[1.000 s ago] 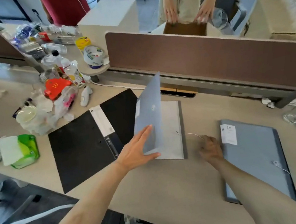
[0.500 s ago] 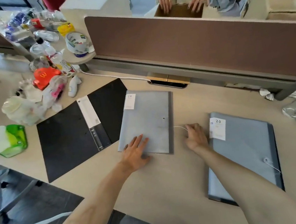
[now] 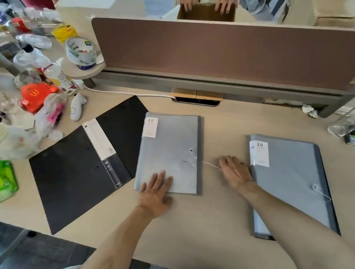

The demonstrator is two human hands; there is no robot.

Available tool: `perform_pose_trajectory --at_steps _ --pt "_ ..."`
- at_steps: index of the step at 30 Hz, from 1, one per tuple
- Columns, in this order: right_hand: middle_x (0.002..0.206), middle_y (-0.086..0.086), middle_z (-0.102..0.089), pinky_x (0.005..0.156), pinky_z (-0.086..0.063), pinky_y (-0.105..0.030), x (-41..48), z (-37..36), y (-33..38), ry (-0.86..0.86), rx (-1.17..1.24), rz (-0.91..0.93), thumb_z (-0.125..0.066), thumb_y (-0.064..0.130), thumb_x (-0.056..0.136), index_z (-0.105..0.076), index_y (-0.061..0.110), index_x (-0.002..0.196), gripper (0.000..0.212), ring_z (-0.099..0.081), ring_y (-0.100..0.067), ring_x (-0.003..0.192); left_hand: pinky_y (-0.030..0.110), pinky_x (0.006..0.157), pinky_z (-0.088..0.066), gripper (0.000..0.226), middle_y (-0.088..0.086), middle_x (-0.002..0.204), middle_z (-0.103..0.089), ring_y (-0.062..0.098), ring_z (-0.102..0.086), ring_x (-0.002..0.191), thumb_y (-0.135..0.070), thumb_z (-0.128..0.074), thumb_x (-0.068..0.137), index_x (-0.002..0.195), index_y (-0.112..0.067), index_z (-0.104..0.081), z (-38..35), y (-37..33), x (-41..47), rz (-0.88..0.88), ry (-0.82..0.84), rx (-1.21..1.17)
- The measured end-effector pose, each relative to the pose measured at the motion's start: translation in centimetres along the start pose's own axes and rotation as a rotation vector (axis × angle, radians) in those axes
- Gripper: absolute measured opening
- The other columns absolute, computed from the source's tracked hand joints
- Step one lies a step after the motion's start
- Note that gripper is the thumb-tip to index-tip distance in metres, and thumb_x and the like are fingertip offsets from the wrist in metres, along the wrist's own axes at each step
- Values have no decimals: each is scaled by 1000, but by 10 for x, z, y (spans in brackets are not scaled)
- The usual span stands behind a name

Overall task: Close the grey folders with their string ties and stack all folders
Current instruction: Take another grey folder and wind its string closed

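The cover of the middle grey folder (image 3: pixel 171 148) is down, and it lies flat about midway along the desk (image 3: pixel 226 125), a little back from the near edge. The left hand (image 3: pixel 156 189) rests with straight fingers on the folder's near-left corner, pinning it without gripping. The right hand (image 3: pixel 235 172) sits on the desk just beside the folder's right edge, and the white string (image 3: pixel 210 165) runs into its curled fingers, so it looks pinched there.

From where I stand, the job now is to wind that string round the small button (image 3: pixel 191 150) near the right edge of the cover. I'd hold the flat palm where it is so the folder can't swivel, draw the string taut first, then loop it snugly under the button's rim. Slack loops would likely slip off.

The second grey folder (image 3: pixel 292 177), towards the right end, looks untied. The black folder (image 3: pixel 73 173) lies open to the left, towards the left end.
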State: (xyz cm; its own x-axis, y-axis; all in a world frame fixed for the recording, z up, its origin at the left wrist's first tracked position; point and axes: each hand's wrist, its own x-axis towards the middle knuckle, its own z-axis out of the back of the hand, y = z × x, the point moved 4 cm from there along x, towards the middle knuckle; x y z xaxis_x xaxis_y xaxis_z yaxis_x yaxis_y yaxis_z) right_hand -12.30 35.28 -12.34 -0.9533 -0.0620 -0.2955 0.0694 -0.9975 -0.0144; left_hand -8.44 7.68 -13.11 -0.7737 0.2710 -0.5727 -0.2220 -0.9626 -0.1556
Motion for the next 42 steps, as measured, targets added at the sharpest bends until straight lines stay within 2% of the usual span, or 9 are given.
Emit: perform_pose_trajectory --at_steps 2,4,8,11,13,18,26,36,42 --pt "88 -8 -65 57 -53 -36 -5 -4 9 69 -38 11 -83 8 60 -65 7 93 38 -65 -26 80 45 120 -3 83 -6 161 15 20 11 149 -63 -7 71 150 -39 4 -2 11 -7 -20 -5 6" --pt "72 -9 -64 46 -51 -34 -8 -10 14 66 -16 19 -87 7 49 -66 6 76 34 -65 -27 65 46 120 -1 75 -6 160 17 20 12 149 -59 -14 80 150 -38 5 -5 23 -16 -33 -5 27" --pt "110 -8 -57 87 -48 -40 -17 0 19 62 128 128 -53 22 91 -57 12 104 17 -56 -28 106 47 119 -1 66 -6 160 15 21 9 149 -51 -24 92 151 -36 1 -5 34 -28 -23 15 62" --pt "122 -2 -51 96 -41 -37 -18 5 22 60 228 137 -52 40 91 -51 20 117 33 -49 -23 115 60 103 -37 62 9 147 -44 37 -47 131 -49 -29 80 135 -26 -44 8 27 -26 -61 -43 21" --pt "118 -2 -50 95 -41 -35 -17 6 32 82 278 129 -54 37 91 -55 19 112 28 -48 -23 113 60 95 -45 55 14 127 -59 39 -60 114 -48 -31 75 117 -24 -58 13 27 -15 -103 -50 -20" --pt "118 -9 -54 92 -42 -39 -9 3 54 75 186 54 -44 28 95 -57 10 108 26 -50 -27 114 54 117 -15 62 1 159 -13 23 -11 148 -48 -26 87 146 -29 -29 34 10 -2 -148 -105 35" --pt "118 -20 -63 85 -45 -37 -10 4 40 158 87 -6 -39 10 93 -50 3 113 23 -60 -34 107 56 118 -6 63 -7 161 13 19 10 149 -45 -35 97 151 -38 -2 24 11 10 -190 24 73" --pt "115 -2 -65 84 -48 -36 -38 10 -7 192 260 -82 -49 12 88 -57 19 97 13 -58 -26 105 59 116 -10 62 -8 161 10 19 8 149 -47 -34 95 150 -42 -3 24 10 13 -141 36 98" --pt "115 -4 -63 86 -47 -35 -45 20 -17 226 313 -114 -47 9 88 -58 17 100 18 -57 -26 104 55 104 -34 57 3 149 -18 26 -20 137 -46 -31 95 148 -38 -11 44 -7 26 -116 16 219"
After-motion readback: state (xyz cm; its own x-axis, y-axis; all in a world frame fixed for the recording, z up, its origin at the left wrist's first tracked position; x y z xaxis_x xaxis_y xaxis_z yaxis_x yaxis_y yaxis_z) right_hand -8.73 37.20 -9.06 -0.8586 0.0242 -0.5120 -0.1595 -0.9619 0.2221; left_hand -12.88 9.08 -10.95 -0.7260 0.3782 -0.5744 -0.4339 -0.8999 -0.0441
